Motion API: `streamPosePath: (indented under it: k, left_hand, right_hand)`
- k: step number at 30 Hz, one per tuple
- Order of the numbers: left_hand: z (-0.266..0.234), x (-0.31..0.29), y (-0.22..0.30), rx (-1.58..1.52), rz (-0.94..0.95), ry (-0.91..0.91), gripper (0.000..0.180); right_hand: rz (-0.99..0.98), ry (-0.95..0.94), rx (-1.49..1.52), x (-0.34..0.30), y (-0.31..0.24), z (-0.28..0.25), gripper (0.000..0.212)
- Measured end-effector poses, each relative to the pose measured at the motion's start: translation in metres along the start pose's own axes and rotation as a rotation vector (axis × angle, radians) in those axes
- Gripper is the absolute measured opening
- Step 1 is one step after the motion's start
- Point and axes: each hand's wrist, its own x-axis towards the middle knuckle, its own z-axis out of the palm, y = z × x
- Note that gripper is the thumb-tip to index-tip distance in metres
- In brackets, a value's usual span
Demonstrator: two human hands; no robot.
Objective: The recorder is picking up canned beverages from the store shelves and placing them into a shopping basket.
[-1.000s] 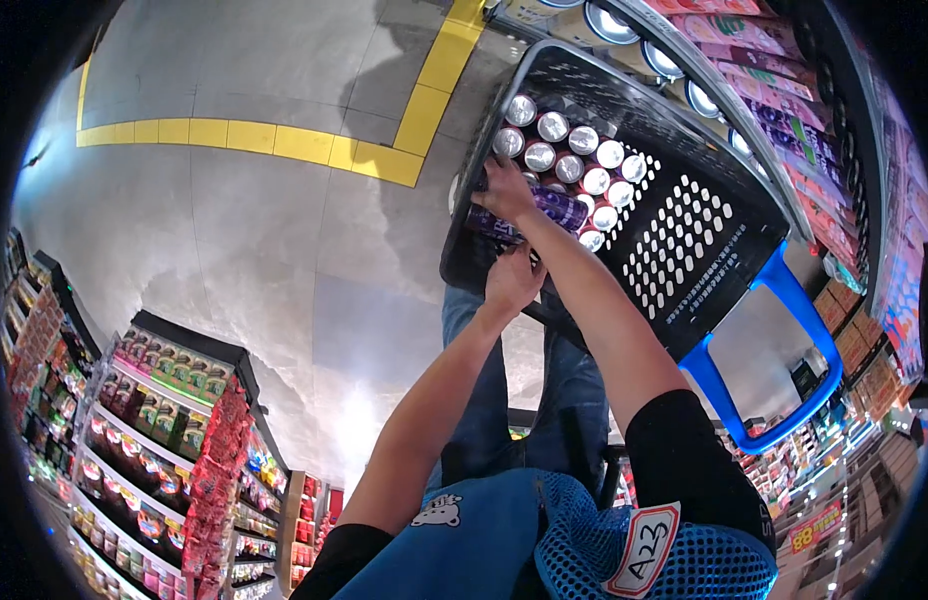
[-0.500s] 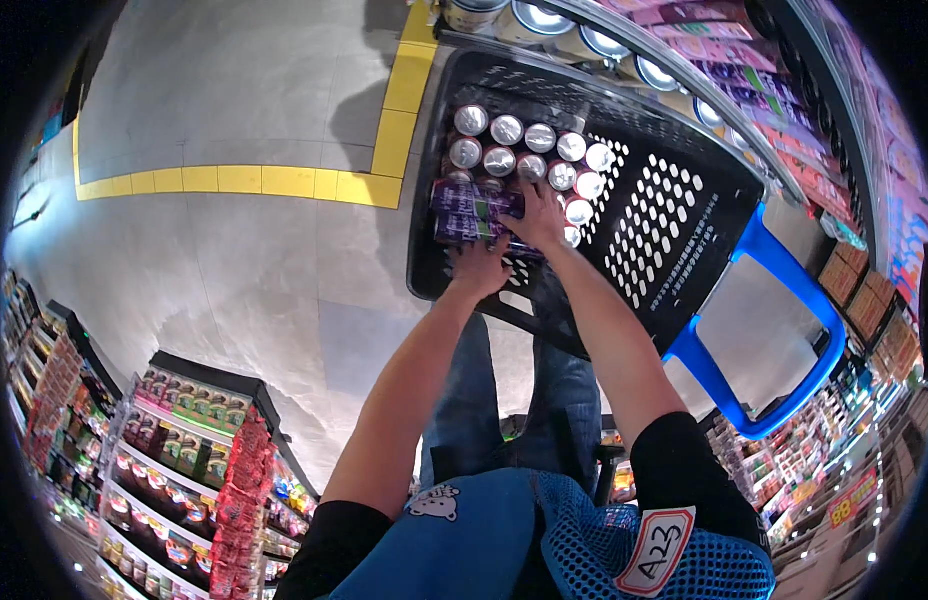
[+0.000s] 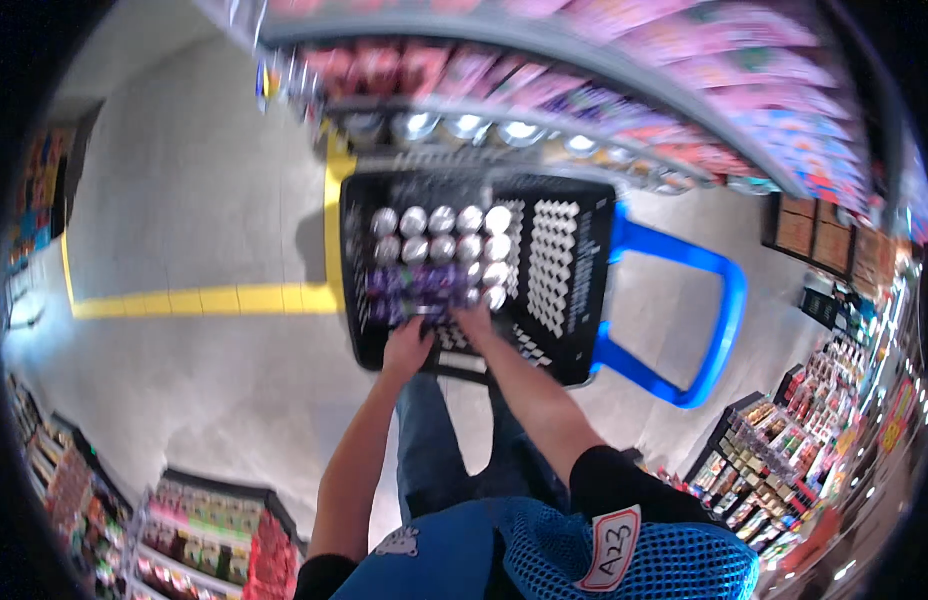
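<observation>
Purple packages (image 3: pixel 409 283) lie in the near left part of a black shopping basket cart (image 3: pixel 604 290), with rows of silver-topped cans (image 3: pixel 442 246) beyond and to their right. My left hand (image 3: pixel 408 348) is at the near edge of the packages, its fingertips blurred against them. At their near right corner is my right hand (image 3: pixel 474 325), its fingers smeared by motion. Whether either hand grips a package cannot be made out.
The cart's blue handle (image 3: pixel 729 320) sticks out to the right. Shelves of pink packets (image 3: pixel 704 60) and large tins (image 3: pixel 466 127) stand just beyond the cart. Yellow floor tape (image 3: pixel 214 300) runs to the left. A stocked shelf unit (image 3: pixel 199 535) stands at the lower left.
My view has shifted, so the cart sits lower and further left, and looks straighter. My right hand has drawn back from the can tops to the packages' near right corner.
</observation>
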Motion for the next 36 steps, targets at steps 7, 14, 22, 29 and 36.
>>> streamPosePath:
  k: [7,14,22,29,36]
  left_hand:
    - [-0.1,-0.065,0.17,-0.23,0.471,0.242,0.03]
    - [-0.241,-0.103,0.397,-0.34,0.886,0.514,0.016]
    - [-0.33,-0.03,0.611,-0.016,1.019,0.901,0.065]
    - [-0.336,0.084,0.695,0.315,0.528,0.944,0.048]
    - [-0.339,0.103,0.696,0.161,0.731,1.244,0.034]
  right_hand:
    - [-0.078,-0.348,0.184,-0.026,-0.169,-0.097,0.037]
    - [-0.739,-0.25,0.306,-0.12,-0.417,-0.267,0.027]
    - [-1.175,0.334,0.283,-0.107,-0.591,-0.389,0.044]
    - [-1.031,0.675,0.023,-0.115,-0.686,-0.42,0.062]
    - [-0.792,0.522,0.062,-0.126,-0.718,-0.429,0.045]
